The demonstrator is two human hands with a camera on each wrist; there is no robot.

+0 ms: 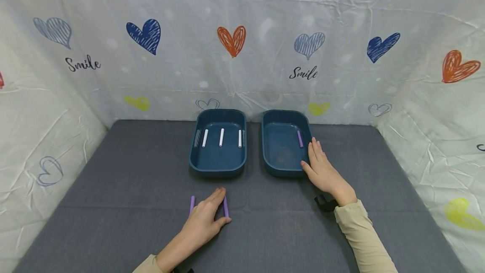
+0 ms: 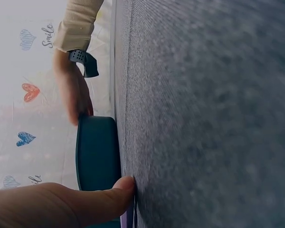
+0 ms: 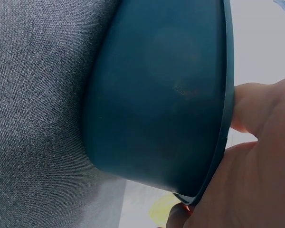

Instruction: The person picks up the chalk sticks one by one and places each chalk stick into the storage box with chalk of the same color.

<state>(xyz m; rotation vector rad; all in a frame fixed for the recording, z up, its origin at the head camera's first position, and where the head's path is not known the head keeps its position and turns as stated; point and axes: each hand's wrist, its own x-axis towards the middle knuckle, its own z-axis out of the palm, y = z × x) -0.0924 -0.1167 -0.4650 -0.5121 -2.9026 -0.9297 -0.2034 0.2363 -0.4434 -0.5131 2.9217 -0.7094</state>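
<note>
My left hand (image 1: pixel 204 218) is low over the cloth, its thumb and fingertips at the two ends of a purple chalk stick (image 1: pixel 226 207). In the left wrist view the thumb (image 2: pixel 109 202) meets that stick close to the cloth. Another purple chalk stick (image 1: pixel 192 203) lies left of this hand, partly hidden by it. My right hand (image 1: pixel 326 174) rests at the right rim of the right blue tray (image 1: pixel 282 169), fingers extended and thumb at the rim. One purple chalk stick (image 1: pixel 300 139) lies inside that tray. The right wrist view shows the tray's outer wall (image 3: pixel 156 104) up close.
A matching blue tray (image 1: pixel 217 171) stands to the left, holding a white chalk stick (image 1: pixel 205 138) and two more like it. Both trays sit near the far edge of the grey cloth (image 1: pixel 132 172). Behind hangs a white curtain (image 1: pixel 265 3) printed with hearts.
</note>
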